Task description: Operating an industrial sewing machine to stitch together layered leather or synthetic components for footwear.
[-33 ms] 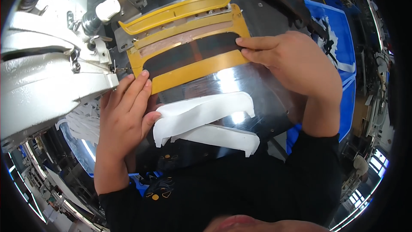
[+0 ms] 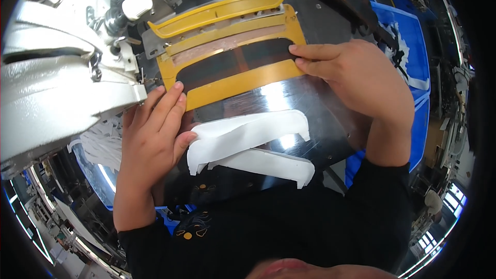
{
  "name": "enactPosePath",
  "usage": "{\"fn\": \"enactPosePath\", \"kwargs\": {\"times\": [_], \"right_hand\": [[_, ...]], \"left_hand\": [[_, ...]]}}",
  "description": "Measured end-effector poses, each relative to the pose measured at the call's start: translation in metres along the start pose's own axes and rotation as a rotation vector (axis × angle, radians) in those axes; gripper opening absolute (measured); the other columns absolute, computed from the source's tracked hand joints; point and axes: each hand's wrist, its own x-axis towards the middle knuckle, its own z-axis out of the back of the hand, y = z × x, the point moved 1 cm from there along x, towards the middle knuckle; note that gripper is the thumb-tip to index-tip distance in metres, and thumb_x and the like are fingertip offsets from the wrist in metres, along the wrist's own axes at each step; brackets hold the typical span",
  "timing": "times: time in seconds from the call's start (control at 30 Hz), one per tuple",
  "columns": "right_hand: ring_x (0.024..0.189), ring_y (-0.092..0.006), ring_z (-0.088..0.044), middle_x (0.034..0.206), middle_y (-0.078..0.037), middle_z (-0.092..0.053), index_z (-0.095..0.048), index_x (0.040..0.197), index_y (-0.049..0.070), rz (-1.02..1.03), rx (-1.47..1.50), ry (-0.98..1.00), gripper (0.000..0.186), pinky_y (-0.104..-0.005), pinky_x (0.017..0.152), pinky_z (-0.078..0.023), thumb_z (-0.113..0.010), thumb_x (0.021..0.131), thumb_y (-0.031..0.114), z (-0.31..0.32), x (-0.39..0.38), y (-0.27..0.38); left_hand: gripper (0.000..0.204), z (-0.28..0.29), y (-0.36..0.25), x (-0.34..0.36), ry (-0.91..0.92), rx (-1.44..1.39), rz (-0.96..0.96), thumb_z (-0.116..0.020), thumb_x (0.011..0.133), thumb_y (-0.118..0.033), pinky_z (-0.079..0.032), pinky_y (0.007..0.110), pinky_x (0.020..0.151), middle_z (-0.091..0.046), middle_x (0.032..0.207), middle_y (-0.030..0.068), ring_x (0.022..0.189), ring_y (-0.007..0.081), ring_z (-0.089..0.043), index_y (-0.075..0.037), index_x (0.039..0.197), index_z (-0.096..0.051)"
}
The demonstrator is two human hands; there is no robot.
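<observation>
A yellow sewing template (image 2: 243, 83) lies on the shiny metal machine bed. Dark checked fabric (image 2: 217, 66) with a reddish stripe shows in its long curved opening. My left hand (image 2: 150, 137) rests with fingers stretched out, its fingertips on the template's lower left corner. At the opening's right end, two extended fingertips of my right hand (image 2: 356, 72) press on the fabric and the template edge; its other fingers are partly hidden. Two white collar-shaped pieces (image 2: 248, 133) lie crossed nearer to me, the upper one beside my left thumb.
A white sewing machine head (image 2: 62, 82) stands at the left, close to my left fingers. Behind the opening is a raised yellow curved bar (image 2: 217, 13). Blue bins (image 2: 421, 62) with scraps stand at the right. White offcuts (image 2: 101, 144) are heaped at the left.
The whole view has shifted slightly, so everything sits a little farther right. Both hands keep their places on the template and fabric.
</observation>
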Motion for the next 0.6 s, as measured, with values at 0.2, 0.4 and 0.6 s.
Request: {"fn": "enactPosePath", "kwargs": {"times": [0.2, 0.4, 0.6], "right_hand": [[0.102, -0.0276, -0.079, 0.135, 0.001, -0.080, -0.085, 0.114, 0.009, -0.102, -0.046, -0.015, 0.029, -0.0384, 0.089, -0.064, -0.073, 0.088, 0.001, 0.003, -0.001, 0.014], [0.091, -0.0241, -0.078, 0.132, -0.010, -0.080, -0.083, 0.112, 0.004, -0.039, 0.190, -0.108, 0.021, -0.0341, 0.084, -0.062, -0.074, 0.093, 0.006, 0.000, 0.007, -0.007], [0.072, -0.0075, -0.064, 0.132, -0.012, -0.078, -0.075, 0.121, 0.005, -0.389, 1.000, -0.482, 0.021, -0.0251, 0.068, -0.054, -0.065, 0.111, 0.021, -0.029, 0.032, -0.024]], "left_hand": [[0.051, -0.001, -0.004, 0.004, -0.059, -0.024, -0.009, -0.077, 0.096, -0.038, -0.044, 0.052, 0.117, -0.070, 0.149, 0.0106, 0.139, 0.0338, -0.061, -0.002, 0.133, -0.074], [0.036, -0.005, -0.008, -0.001, -0.171, -0.113, -0.091, -0.081, 0.096, -0.028, -0.047, 0.049, 0.117, -0.075, 0.138, 0.0089, 0.130, 0.0282, -0.067, -0.009, 0.125, -0.077], [0.037, -0.002, -0.007, 0.002, -0.178, -0.058, -0.134, -0.082, 0.092, -0.025, -0.048, 0.049, 0.116, -0.076, 0.131, 0.0077, 0.126, 0.0273, -0.068, -0.008, 0.126, -0.077]]}}
